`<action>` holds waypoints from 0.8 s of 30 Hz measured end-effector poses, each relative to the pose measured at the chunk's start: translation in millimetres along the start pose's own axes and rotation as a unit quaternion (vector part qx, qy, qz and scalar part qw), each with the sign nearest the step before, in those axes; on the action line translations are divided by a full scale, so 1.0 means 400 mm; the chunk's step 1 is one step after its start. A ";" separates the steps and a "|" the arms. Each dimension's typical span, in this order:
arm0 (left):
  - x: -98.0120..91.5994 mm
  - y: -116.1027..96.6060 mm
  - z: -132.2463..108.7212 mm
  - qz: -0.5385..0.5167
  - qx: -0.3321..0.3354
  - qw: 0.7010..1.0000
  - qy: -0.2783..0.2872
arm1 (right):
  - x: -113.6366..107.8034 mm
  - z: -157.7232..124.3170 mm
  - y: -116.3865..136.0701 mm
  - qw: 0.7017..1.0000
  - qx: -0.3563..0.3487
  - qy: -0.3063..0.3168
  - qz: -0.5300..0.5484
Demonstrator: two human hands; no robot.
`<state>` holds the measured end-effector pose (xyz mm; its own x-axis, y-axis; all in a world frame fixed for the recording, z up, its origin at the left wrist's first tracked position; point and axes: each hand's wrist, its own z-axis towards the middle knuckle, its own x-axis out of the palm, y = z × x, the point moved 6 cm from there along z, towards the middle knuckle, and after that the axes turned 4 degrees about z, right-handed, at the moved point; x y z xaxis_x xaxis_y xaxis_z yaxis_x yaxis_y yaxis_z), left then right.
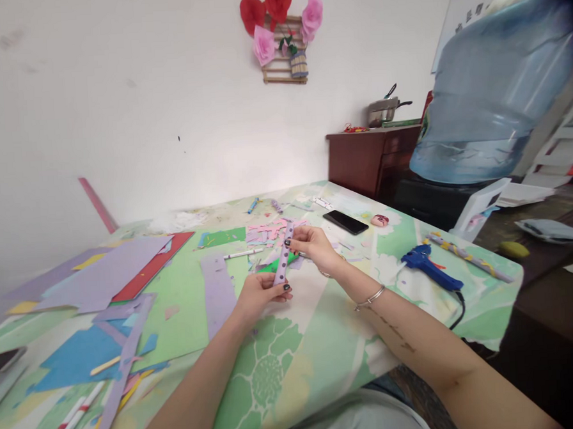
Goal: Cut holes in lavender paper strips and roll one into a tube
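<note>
Both hands hold a narrow purple paper strip (283, 259) with a row of dark dots, tilted upright above the table. My left hand (262, 296) pinches its lower end between thumb and fingers. Near the upper end, my right hand (313, 245) grips it the same way. Just behind the strip lies something bright green (272, 265), partly hidden by it. Pink paper scraps (268, 234) are spread beyond the hands. Left of them, a white marker (243, 254) rests by a wider purple paper piece (218, 295) on a light green sheet (176, 316).
Purple sheets (97, 269) and a red sheet (152, 266) are piled at left, with blue paper (77, 356) nearer. Toward the right lie a black phone (345, 222), a blue glue gun (431, 266) with its cord, and a decorated stick (471, 256). A water bottle (487, 101) stands beyond the table's right edge.
</note>
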<state>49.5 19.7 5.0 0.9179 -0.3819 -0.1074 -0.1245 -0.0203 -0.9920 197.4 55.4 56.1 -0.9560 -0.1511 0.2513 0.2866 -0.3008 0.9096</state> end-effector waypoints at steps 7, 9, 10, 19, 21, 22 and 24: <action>0.009 -0.001 0.004 -0.061 0.041 0.997 0.030 | 0.007 -0.006 0.005 1.000 0.000 0.018 0.008; 0.012 -0.005 0.003 -0.114 0.042 0.992 0.044 | 0.019 -0.010 0.001 0.999 0.007 0.053 0.009; 0.012 -0.006 0.001 -0.142 0.037 0.988 0.049 | 0.028 -0.013 -0.001 0.997 0.010 0.077 0.014; 0.041 -0.039 -0.042 -0.269 0.021 0.942 0.201 | 0.106 -0.059 -0.003 0.953 0.028 0.259 0.156; 0.046 -0.043 -0.048 -0.276 0.028 0.934 0.227 | 0.115 -0.067 -0.003 0.943 0.032 0.286 0.166; 0.046 -0.043 -0.049 -0.278 0.028 0.932 0.231 | 0.117 -0.069 -0.003 0.940 0.035 0.293 0.169; 0.046 -0.042 -0.049 -0.280 0.027 0.931 0.231 | 0.117 -0.070 -0.003 0.938 0.038 0.298 0.174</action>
<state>60.9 -5.1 20.9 0.5719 -0.6819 0.4561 0.3557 -0.2949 -0.8869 154.0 22.3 57.3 -0.5941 -0.7347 0.3276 0.5479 -0.0714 0.8335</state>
